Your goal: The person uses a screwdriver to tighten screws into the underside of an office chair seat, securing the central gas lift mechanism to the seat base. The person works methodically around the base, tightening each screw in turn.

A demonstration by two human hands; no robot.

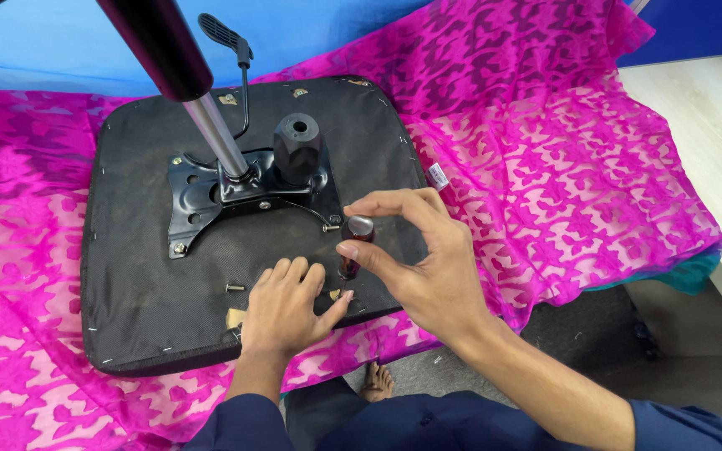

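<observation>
Screwdriver (pixel 356 246), with a dark reddish handle, stands upright at lower centre of the frame on the upturned black seat base (pixel 135 276). Right hand (pixel 419 259) pinches its handle top; left hand (pixel 286 309) rests curled beside the tip. Held so lightly, it could slip off the screw and jab those fingers. A loose screw (pixel 236 287) could roll away.

The seat underside (pixel 144 276) is matt black woven cloth, stapled along its edge, and it lies on a shiny pink patterned cloth (pixel 561 167). The bracket (pixel 190 205) is glossy black metal, the rod (pixel 215 134) polished steel. The screwdriver handle (pixel 356 242) looks like glossy dark-red plastic.
</observation>
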